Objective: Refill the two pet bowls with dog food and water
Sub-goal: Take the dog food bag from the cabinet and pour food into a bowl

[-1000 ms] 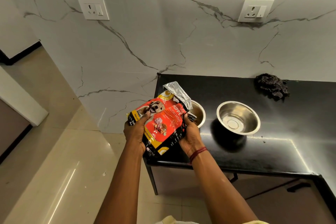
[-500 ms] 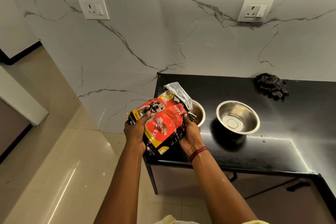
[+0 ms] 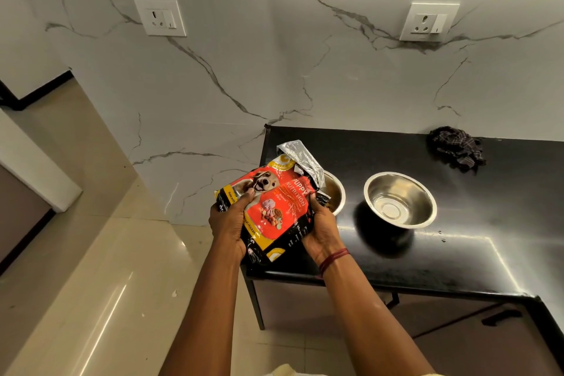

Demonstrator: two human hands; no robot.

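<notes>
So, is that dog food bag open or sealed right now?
Open: the dog food bag has its top unsealed, with the silver inner lining folded back and showing above the left bowl.

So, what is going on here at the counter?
A person holds a red puppy food bag with both hands, the left hand on its left edge and the right hand on its right side. Its open foil top points toward the left steel bowl, which seems to hold some kibble. The right steel bowl looks empty. A dark checked cloth lies at the back of the black counter.
</notes>
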